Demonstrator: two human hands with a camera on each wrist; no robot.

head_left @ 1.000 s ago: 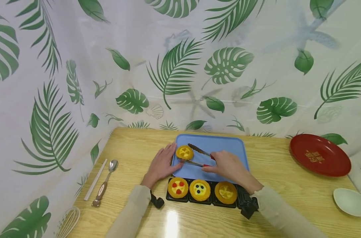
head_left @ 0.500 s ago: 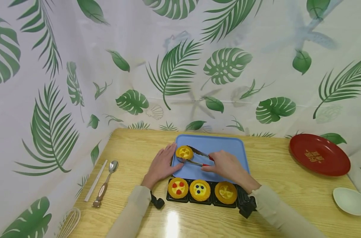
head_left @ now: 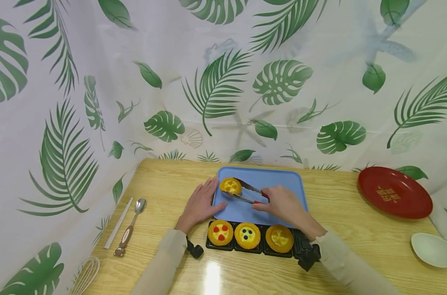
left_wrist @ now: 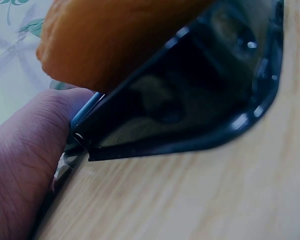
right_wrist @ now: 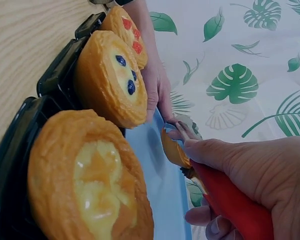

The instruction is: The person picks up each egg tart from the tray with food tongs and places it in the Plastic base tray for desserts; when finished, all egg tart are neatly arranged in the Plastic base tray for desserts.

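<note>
My right hand (head_left: 284, 205) grips a pair of tongs (head_left: 247, 187) by its red handles (right_wrist: 232, 202). The tongs' metal arms lie on either side of a yellow-topped egg tart (head_left: 230, 186) at the left end of the blue tray (head_left: 275, 176). My left hand (head_left: 199, 203) lies flat with straight fingers at the tray's left edge, its thumb reaching over the rim. In front of the tray, black plastic cups hold a red-dotted tart (head_left: 220, 233), a blueberry-dotted tart (head_left: 247, 235) and another yellow-topped tart (head_left: 280, 239).
A black cup (head_left: 301, 242) at the row's right end is partly behind my right wrist. A spoon (head_left: 139, 206), a white stick (head_left: 118, 223) and a whisk (head_left: 86, 275) lie at the left. On the right are a red oval plate (head_left: 394, 191) and a pale green dish (head_left: 434, 249).
The tart between the tongs has shifted slightly away from me and to the right, together with the tongs and right hand. My left hand has stayed at the tray's edge.
</note>
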